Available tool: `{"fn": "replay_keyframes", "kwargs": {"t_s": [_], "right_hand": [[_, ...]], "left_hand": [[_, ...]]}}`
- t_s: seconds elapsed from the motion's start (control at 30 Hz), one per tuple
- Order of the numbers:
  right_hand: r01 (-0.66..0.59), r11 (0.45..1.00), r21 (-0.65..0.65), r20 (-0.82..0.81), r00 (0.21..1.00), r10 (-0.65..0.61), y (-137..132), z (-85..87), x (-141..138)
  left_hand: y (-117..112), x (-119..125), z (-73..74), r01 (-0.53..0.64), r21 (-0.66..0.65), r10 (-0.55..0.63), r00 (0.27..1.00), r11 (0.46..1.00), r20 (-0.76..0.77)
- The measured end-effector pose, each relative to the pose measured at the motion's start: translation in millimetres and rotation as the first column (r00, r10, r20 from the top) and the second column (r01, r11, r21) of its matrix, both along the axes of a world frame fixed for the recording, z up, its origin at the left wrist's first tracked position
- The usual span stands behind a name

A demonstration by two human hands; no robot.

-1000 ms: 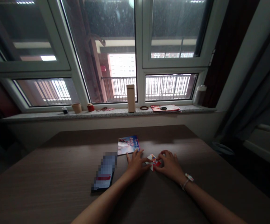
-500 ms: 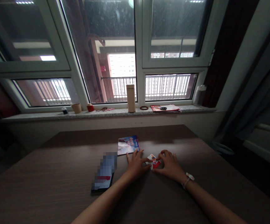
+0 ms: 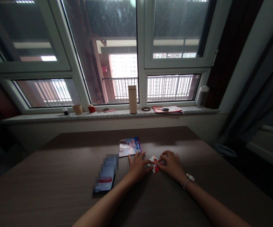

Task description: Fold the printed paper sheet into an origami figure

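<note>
A small piece of folded paper (image 3: 155, 169), white with red and blue patches, lies on the brown table between my hands. The thumb and index finger of my left hand (image 3: 138, 166) grip its left side, and the other fingers spread out by the lower edge of a printed booklet (image 3: 129, 146). On the paper's right side, the thumb and index finger of my right hand (image 3: 171, 164) pinch a fold, hiding that edge. A bracelet (image 3: 188, 179) circles my right wrist.
A phone (image 3: 105, 176) with a blurred screen lies left of my left forearm. Along the window sill (image 3: 117, 115) stand a tall beige flask (image 3: 133, 99), a paper cup (image 3: 77, 109), a red spool (image 3: 91, 108), a clear bottle (image 3: 201, 96), and scissors (image 3: 165, 109) on red-edged papers.
My right thumb has moved up and left toward the paper's middle, bringing the right flap in. The paper looks narrower. My left hand has stayed nearly still.
</note>
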State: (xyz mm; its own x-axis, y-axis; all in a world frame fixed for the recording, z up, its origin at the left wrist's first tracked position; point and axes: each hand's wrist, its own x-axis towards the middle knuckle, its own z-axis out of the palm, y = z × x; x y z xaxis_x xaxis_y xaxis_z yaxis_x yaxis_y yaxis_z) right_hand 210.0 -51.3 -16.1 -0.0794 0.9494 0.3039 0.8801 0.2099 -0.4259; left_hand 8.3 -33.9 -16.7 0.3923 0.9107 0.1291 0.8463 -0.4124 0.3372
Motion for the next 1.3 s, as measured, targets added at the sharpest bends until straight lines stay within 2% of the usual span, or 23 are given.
{"fn": "replay_keyframes", "kwargs": {"t_s": [0.27,0.67,0.9,1.03,1.3], "right_hand": [[-0.028,0.998,-0.054,0.033,0.999,0.03,-3.1,0.0,1.7],[-0.083,0.995,-0.054,0.042,0.995,0.085,-8.1,-2.0,2.2],[-0.094,0.991,-0.091,-0.041,0.995,0.09,-0.7,-2.5,8.8],[-0.072,0.995,-0.066,-0.056,0.996,0.068,-0.1,-1.5,8.6],[-0.026,0.999,0.025,0.049,0.998,0.025,-6.2,2.1,-0.5]], "left_hand": [[-1.0,-0.1,1.1,0.005,0.007,-0.005,1.0,1.0,-0.014],[-1.8,-1.0,1.0,0.006,0.0,-0.006,1.0,1.0,-0.004],[-1.9,-0.7,0.4,0.007,0.006,-0.007,1.0,1.0,-0.003],[-2.5,-0.1,2.1,0.0,-0.002,0.0,1.0,1.0,-0.015],[-2.1,0.1,1.9,0.001,-0.003,-0.001,1.0,1.0,-0.027]]}}
